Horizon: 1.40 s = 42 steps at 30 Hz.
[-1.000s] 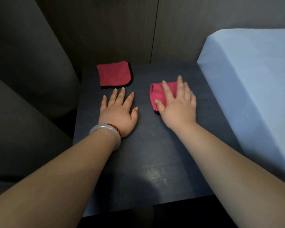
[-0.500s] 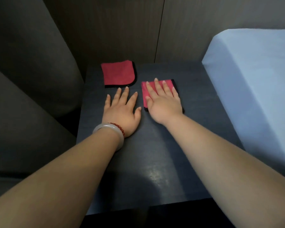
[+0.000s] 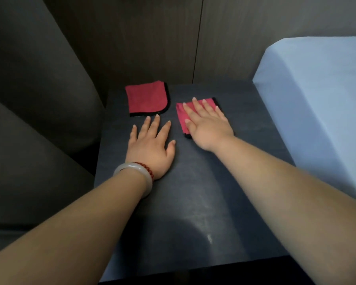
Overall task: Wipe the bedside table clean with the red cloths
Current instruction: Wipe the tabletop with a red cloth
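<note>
The dark bedside table (image 3: 193, 202) fills the middle of the view. My right hand (image 3: 208, 126) lies flat, fingers straight, pressing a folded red cloth (image 3: 182, 118) onto the tabletop; most of that cloth is hidden under the palm. A second folded red cloth with black trim (image 3: 146, 98) lies untouched at the table's back left. My left hand (image 3: 150, 147) rests flat on the bare tabletop just in front of that second cloth, fingers spread, holding nothing. A pale bangle and red beads sit on the left wrist.
A bed with a light blue sheet (image 3: 317, 110) borders the table on the right. Dark upholstered cushions (image 3: 39, 99) stand on the left. A dark wood panel wall (image 3: 193, 38) closes the back.
My right hand has slid the red cloth leftwards from the table's right part toward the middle, beside the other cloth. My left hand has stayed flat in place.
</note>
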Each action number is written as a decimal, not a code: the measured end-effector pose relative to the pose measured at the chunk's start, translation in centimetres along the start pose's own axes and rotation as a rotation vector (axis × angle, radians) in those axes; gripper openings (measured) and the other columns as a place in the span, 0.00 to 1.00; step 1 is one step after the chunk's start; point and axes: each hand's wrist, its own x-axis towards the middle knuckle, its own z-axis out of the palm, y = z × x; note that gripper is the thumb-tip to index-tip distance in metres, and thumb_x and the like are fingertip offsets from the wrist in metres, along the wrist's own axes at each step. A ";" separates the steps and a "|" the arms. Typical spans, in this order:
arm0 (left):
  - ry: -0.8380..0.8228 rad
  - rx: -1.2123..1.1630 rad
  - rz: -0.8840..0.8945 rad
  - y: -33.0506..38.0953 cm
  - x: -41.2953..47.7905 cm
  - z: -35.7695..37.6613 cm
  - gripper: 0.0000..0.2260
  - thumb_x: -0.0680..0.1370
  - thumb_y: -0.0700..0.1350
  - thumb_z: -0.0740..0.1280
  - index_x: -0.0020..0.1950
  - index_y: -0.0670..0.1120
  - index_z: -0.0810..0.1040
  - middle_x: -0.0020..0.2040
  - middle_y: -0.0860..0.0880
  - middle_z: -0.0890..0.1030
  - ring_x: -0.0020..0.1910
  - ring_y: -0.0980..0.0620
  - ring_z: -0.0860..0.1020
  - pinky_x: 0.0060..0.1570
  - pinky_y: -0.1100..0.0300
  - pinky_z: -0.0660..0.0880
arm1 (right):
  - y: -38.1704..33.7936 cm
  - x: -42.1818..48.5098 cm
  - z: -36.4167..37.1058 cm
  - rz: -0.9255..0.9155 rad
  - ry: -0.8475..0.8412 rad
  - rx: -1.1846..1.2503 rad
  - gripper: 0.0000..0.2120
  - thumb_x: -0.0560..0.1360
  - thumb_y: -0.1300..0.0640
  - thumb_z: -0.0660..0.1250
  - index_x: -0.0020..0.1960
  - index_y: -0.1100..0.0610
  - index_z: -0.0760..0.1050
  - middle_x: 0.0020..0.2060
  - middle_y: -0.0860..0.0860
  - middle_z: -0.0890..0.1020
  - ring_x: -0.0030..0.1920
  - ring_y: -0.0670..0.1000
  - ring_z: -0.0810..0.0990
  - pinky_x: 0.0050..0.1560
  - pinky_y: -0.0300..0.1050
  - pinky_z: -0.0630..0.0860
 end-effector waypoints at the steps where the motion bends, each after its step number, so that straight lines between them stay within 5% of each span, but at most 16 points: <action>1: -0.011 0.002 -0.003 0.0 0.0 -0.1 0.27 0.81 0.60 0.47 0.80 0.56 0.48 0.81 0.50 0.46 0.79 0.49 0.43 0.75 0.45 0.40 | 2.0 0.5 -0.6 0.068 -0.018 0.004 0.26 0.83 0.44 0.41 0.79 0.43 0.40 0.79 0.45 0.41 0.78 0.49 0.41 0.76 0.51 0.39; 5: -0.007 -0.004 -0.012 0.1 -0.1 -0.1 0.27 0.81 0.60 0.46 0.80 0.57 0.48 0.81 0.51 0.45 0.79 0.49 0.43 0.75 0.45 0.39 | 6.9 2.0 -1.7 0.497 -0.029 0.025 0.27 0.82 0.44 0.40 0.79 0.46 0.37 0.79 0.50 0.39 0.78 0.53 0.39 0.76 0.55 0.39; 7: 0.006 -0.008 -0.009 0.0 -0.2 0.1 0.27 0.81 0.60 0.47 0.80 0.56 0.49 0.81 0.51 0.46 0.79 0.50 0.43 0.75 0.46 0.39 | 3.1 2.2 -1.0 0.464 -0.021 0.027 0.28 0.82 0.44 0.40 0.79 0.46 0.35 0.79 0.50 0.38 0.78 0.54 0.38 0.76 0.56 0.38; 12: 0.014 -0.021 0.005 -0.1 -0.1 0.1 0.27 0.81 0.59 0.47 0.80 0.56 0.49 0.81 0.50 0.47 0.79 0.50 0.43 0.75 0.45 0.39 | -1.8 1.5 0.4 0.009 0.010 -0.012 0.26 0.82 0.43 0.41 0.78 0.42 0.37 0.79 0.46 0.41 0.79 0.50 0.41 0.76 0.52 0.39; 17: 0.002 -0.021 -0.001 0.1 0.0 0.0 0.27 0.81 0.59 0.47 0.80 0.56 0.48 0.81 0.51 0.46 0.79 0.50 0.42 0.75 0.46 0.39 | 8.9 3.1 -2.4 0.410 -0.068 0.014 0.27 0.82 0.44 0.41 0.79 0.45 0.38 0.79 0.50 0.40 0.79 0.54 0.41 0.77 0.56 0.40; 20: 0.006 -0.016 -0.006 0.0 -0.1 0.1 0.26 0.81 0.59 0.46 0.80 0.56 0.48 0.81 0.51 0.45 0.79 0.50 0.42 0.75 0.46 0.39 | 6.9 4.4 -2.6 0.527 -0.086 0.065 0.29 0.81 0.44 0.44 0.78 0.42 0.36 0.79 0.50 0.38 0.78 0.57 0.38 0.75 0.60 0.37; 25: 0.017 -0.014 -0.003 0.0 0.0 0.2 0.26 0.81 0.59 0.47 0.80 0.57 0.49 0.81 0.51 0.46 0.79 0.50 0.43 0.75 0.46 0.39 | -1.5 6.2 -1.2 0.169 -0.056 0.012 0.27 0.81 0.41 0.41 0.78 0.39 0.38 0.78 0.48 0.37 0.78 0.57 0.35 0.74 0.62 0.34; 28: 0.020 -0.012 0.001 0.0 0.1 0.2 0.26 0.81 0.59 0.47 0.80 0.56 0.49 0.81 0.50 0.46 0.79 0.50 0.43 0.75 0.45 0.40 | 0.5 6.4 -1.5 0.043 -0.069 -0.032 0.26 0.82 0.43 0.41 0.78 0.40 0.39 0.79 0.47 0.39 0.78 0.55 0.37 0.75 0.59 0.36; 34: 0.005 -0.001 0.001 0.0 0.1 0.1 0.26 0.81 0.59 0.46 0.80 0.56 0.48 0.81 0.50 0.45 0.79 0.50 0.42 0.75 0.45 0.39 | 8.5 5.0 -2.9 0.512 -0.069 0.031 0.27 0.81 0.42 0.41 0.79 0.41 0.40 0.79 0.49 0.39 0.78 0.57 0.38 0.75 0.61 0.38; 36: 0.013 0.004 0.002 0.0 0.1 0.1 0.26 0.81 0.58 0.47 0.80 0.56 0.49 0.81 0.50 0.46 0.79 0.50 0.43 0.75 0.45 0.40 | 4.3 5.2 -2.3 0.444 -0.043 0.040 0.27 0.81 0.42 0.42 0.79 0.41 0.40 0.79 0.49 0.38 0.78 0.58 0.37 0.74 0.63 0.37; 39: 0.012 -0.007 0.011 0.0 -0.1 0.2 0.27 0.81 0.58 0.47 0.80 0.55 0.49 0.81 0.50 0.46 0.79 0.50 0.43 0.75 0.45 0.40 | -3.2 4.6 -0.6 0.094 -0.025 0.030 0.26 0.82 0.43 0.42 0.78 0.39 0.41 0.79 0.46 0.40 0.78 0.55 0.37 0.74 0.62 0.36; 42: 0.003 -0.001 0.009 -0.1 0.2 0.2 0.27 0.81 0.59 0.46 0.79 0.56 0.48 0.81 0.50 0.45 0.79 0.50 0.43 0.75 0.45 0.40 | -2.4 5.1 -0.6 -0.017 -0.034 0.018 0.25 0.82 0.42 0.41 0.78 0.38 0.42 0.79 0.44 0.42 0.78 0.52 0.40 0.75 0.58 0.38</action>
